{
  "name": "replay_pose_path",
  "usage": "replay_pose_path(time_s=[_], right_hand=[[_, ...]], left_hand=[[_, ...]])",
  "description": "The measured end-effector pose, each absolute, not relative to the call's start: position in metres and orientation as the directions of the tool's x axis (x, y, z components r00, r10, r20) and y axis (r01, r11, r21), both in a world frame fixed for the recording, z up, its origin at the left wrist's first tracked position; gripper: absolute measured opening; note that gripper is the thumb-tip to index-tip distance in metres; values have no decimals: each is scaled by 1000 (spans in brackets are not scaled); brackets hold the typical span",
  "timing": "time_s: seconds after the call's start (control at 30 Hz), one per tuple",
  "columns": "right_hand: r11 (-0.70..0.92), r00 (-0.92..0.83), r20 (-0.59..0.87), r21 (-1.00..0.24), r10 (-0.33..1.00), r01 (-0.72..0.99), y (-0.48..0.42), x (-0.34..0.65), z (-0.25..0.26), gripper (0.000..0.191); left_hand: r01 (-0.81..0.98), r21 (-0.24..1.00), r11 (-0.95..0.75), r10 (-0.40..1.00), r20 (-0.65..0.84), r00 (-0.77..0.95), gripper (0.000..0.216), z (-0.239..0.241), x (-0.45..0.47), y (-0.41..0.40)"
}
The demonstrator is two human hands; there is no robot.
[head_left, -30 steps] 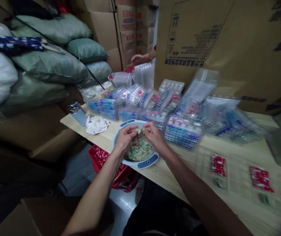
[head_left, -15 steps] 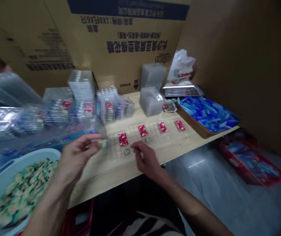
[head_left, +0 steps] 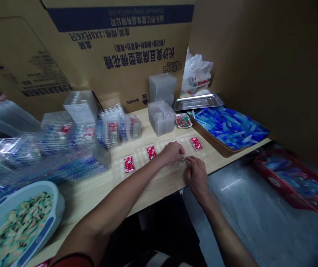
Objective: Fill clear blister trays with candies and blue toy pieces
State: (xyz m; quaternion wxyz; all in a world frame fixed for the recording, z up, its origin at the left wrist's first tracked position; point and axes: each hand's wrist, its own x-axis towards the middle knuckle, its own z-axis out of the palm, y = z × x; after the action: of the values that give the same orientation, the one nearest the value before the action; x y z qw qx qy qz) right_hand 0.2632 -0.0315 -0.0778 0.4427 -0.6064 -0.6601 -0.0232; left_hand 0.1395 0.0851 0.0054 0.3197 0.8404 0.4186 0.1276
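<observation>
A row of clear plastic trays lies on the wooden table, each with a red-and-white patterned packet (head_left: pixel 129 164) in it. My left hand (head_left: pixel 172 152) reaches across to the third tray, partly covering its packet. Its fingers are pinched at a small pale green-and-cream piece (head_left: pixel 183 158). My right hand (head_left: pixel 197 174) is closed just beside it, thumb and finger pressed together close to the same piece; whether it holds anything is hidden. More such small pieces (head_left: pixel 22 226) fill a light-blue tub (head_left: pixel 60 207) at the lower left.
Filled clear packs (head_left: pixel 110 131) stand in rows at the left. Stacked clear trays (head_left: pixel 161 118) stand behind the row. A brown carton (head_left: pixel 222 148) holds blue pointed pieces, by a metal tray (head_left: pixel 199 102). A red basket (head_left: pixel 287 196) sits lower right. Large cardboard (head_left: pixel 136 85) walls the back.
My left hand has moved right across the trays, from beside the first to the third. My right hand has also shifted right, and the two hands now meet. The view has turned slightly.
</observation>
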Motion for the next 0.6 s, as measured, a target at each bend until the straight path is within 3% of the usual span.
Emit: replay_pose_path(time_s=[0.33, 0.6], right_hand=[[243, 144, 595, -521, 791, 819, -32, 258, -81, 48], [250, 117, 618, -475, 778, 844, -33, 257, -83, 43]], left_hand=[[589, 526, -614, 708, 36, 706, 30, -15, 131, 86], [640, 395, -659, 720, 84, 689, 21, -20, 123, 76]])
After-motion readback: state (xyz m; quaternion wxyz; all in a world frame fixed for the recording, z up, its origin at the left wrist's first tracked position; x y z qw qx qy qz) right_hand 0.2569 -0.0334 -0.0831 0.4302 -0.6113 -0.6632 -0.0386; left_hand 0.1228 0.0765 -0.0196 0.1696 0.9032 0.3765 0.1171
